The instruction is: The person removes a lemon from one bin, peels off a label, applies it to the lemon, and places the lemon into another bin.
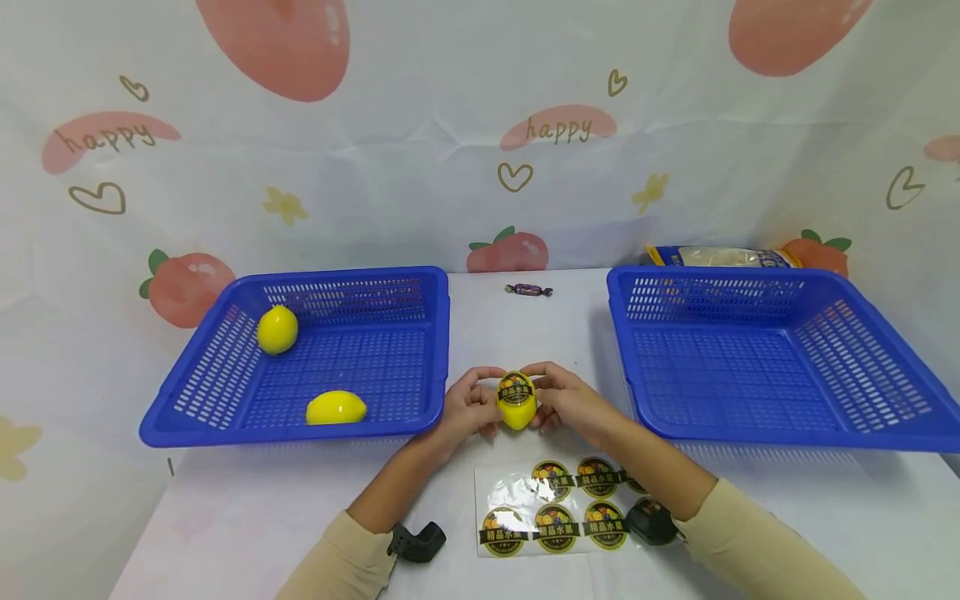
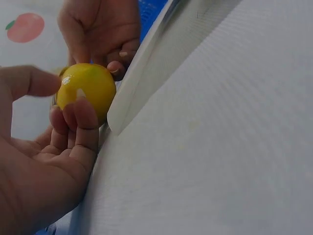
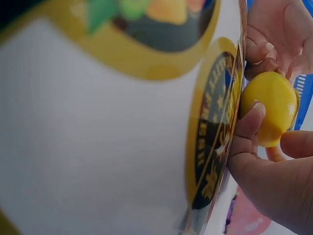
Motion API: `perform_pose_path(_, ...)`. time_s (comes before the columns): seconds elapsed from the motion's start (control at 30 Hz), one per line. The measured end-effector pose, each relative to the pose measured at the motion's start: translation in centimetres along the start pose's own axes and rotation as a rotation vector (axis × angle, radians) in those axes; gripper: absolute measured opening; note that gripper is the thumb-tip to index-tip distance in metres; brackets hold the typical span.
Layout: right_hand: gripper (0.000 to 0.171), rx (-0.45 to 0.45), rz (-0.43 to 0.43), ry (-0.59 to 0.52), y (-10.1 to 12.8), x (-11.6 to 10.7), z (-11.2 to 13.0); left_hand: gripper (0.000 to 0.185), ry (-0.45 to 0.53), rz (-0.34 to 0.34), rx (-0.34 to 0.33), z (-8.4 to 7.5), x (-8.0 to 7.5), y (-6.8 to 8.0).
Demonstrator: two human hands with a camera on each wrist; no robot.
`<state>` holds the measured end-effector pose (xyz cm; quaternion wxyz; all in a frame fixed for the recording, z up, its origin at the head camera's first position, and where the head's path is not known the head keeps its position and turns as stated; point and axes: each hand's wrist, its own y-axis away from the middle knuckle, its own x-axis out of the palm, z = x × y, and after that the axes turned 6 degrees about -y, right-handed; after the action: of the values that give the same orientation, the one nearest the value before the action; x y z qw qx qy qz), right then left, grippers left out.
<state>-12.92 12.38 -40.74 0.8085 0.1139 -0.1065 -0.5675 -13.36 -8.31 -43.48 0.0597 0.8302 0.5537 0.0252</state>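
Stickers on a clear sticker sheet (image 1: 558, 507) lie nearest on the white worktop (image 1: 247, 508), just this side of the lemon (image 1: 517, 402) that both hands hold up between them. That lemon is the landmark for everything else. Its left end sits in the grip of the left hand (image 1: 468, 406), thumb on top and fingers (image 2: 83, 115) curled under it; the right hand (image 1: 567, 400) pinches its right end the same way, thumb and fingertips pressed to the yellow skin. A round black-and-gold sticker (image 1: 515, 388) is stuck on the lemon's upper face. Both grips are closed around the fruit, which hangs just above the worktop.

Left of the lemon stands a blue basket (image 1: 225, 425), its near right corner close beside the left hand; two bare lemons lie in it, one (image 1: 336, 407) against the front wall, one (image 1: 277, 329) at the far left wall. Right of the lemon stands a second blue basket (image 1: 787, 433), with nothing showing inside. Beyond the lemon, between the baskets' far ends, lies a small wrapped sweet (image 1: 528, 290), and a packet (image 1: 720, 257) rests behind the right basket
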Motion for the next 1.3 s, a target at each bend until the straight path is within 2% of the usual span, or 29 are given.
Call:
perform_pose_path(0.13,0.041,0.01,-0.017,0.012,0.1,0.1,0.1,0.072,-0.115,0.026,0.072,0.0,0.0,0.1)
perform_pose_path(0.37,0.042,0.009,-0.014,0.022,0.1,0.2,0.0,0.082,-0.304,0.019,0.175,0.2,0.2,0.2)
perform_pose_path(0.6,0.044,0.002,-0.009,0.022,0.3,0.2,-0.1,0.088,-0.424,0.009,0.187,0.1,0.4,0.3)
perform_pose_path(0.8,0.044,-0.002,-0.004,0.011,0.3,0.3,0.0,0.088,-0.45,0.004,0.19,0.0,0.4,0.3)
perform_pose_path(0.97,0.051,-0.004,0.003,0.034,1.0,0.6,0.1,0.087,-0.459,0.003,0.187,0.0,0.3,0.3)
perform_pose_path(1.13,0.062,-0.014,-0.008,0.151,2.3,0.8,0.3,0.087,-0.458,-0.01,0.184,0.0,0.3,0.3)
perform_pose_path(1.3,0.072,-0.16,0.03,0.424,4.8,0.5,1.0,0.086,-0.456,-0.014,0.183,0.0,0.4,0.3)
